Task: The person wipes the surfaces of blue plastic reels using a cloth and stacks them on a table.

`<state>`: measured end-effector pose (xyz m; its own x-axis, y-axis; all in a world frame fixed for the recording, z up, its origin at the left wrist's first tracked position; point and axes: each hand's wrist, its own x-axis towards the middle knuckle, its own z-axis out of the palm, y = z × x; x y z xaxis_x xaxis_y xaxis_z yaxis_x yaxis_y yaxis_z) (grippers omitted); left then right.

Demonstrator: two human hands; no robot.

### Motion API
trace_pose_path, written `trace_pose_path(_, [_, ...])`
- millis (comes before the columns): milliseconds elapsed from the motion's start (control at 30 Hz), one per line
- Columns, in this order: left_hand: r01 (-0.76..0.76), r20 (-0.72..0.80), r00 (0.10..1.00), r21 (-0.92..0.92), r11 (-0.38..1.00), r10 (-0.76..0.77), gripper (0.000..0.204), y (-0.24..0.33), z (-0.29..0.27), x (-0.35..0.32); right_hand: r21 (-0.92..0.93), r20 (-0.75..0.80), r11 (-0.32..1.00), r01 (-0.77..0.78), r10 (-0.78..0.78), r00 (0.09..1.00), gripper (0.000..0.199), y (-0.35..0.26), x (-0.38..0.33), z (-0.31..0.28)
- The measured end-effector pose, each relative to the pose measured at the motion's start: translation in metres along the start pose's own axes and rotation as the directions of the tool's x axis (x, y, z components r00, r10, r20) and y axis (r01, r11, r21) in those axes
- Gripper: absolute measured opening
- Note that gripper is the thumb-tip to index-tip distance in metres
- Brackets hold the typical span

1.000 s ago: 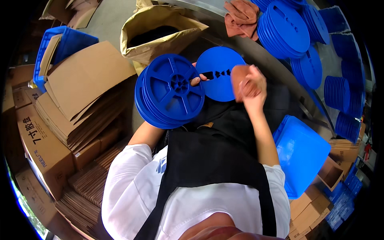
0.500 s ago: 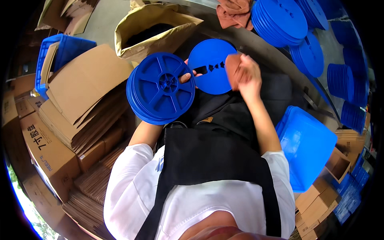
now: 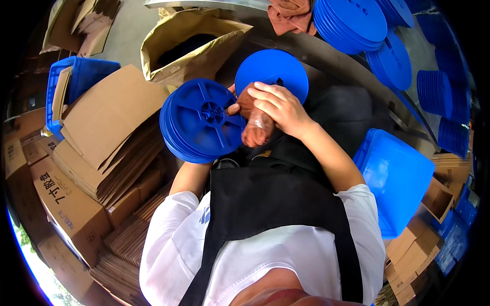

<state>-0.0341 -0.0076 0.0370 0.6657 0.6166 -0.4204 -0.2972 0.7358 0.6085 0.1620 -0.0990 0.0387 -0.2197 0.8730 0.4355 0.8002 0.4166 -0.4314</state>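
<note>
Over my lap, my left hand (image 3: pixel 233 107) is closed at the near left edge of a round blue reel disc (image 3: pixel 273 64). Only a thumb and a bit of finger show, since a stack of spoked blue reel discs (image 3: pixel 196 127) lies over the rest of the hand and wrist. My right hand (image 3: pixel 280 107) is closed on a bunched brown cloth (image 3: pixel 258 127), pressed against the near part of the single disc. The cloth hides part of the disc's central cut-outs.
An open paper sack (image 3: pixel 204 64) stands ahead. Left are flat cardboard sheets (image 3: pixel 112 112), a carton (image 3: pixel 66 199) and a blue crate (image 3: pixel 84 76). At right sit a blue bin (image 3: pixel 393 178) and stacked blue discs (image 3: pixel 352 23); another brown cloth (image 3: pixel 290 18) lies beside them.
My right hand has moved left and nearer with the brown cloth, from the disc's right edge onto its near part. The stacked discs have shifted slightly nearer.
</note>
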Motion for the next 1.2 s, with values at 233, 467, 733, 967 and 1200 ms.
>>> trace_pose_path(233, [0.015,0.034,0.999,0.023,1.000,-0.016,0.050,-0.006,0.008,0.011,0.426,-0.432,0.719,-0.549,0.695,0.575,0.040,0.073,-0.052,0.004])
trace_pose_path(467, [-0.065,-0.059,0.996,-0.030,0.997,0.063,0.052,0.002,0.011,-0.002,0.987,0.006,-0.080,0.137,0.882,0.472,0.038,0.014,-0.005,-0.035])
trace_pose_path(733, [0.047,0.198,0.980,-0.154,0.987,-0.016,0.053,-0.022,-0.007,0.028,0.197,-0.286,0.897,-0.396,0.439,0.852,0.037,-0.046,0.010,0.026])
trace_pose_path(967, [0.020,0.212,0.977,-0.121,0.992,0.006,0.053,-0.009,-0.007,0.015,0.748,-0.241,0.661,0.053,0.195,0.951,0.033,-0.057,0.084,0.005])
trace_pose_path(1200, [0.015,0.251,0.968,-0.130,0.991,0.018,0.056,0.006,-0.001,0.008,0.170,-0.316,0.979,-0.113,0.163,0.935,0.039,-0.037,0.024,-0.005])
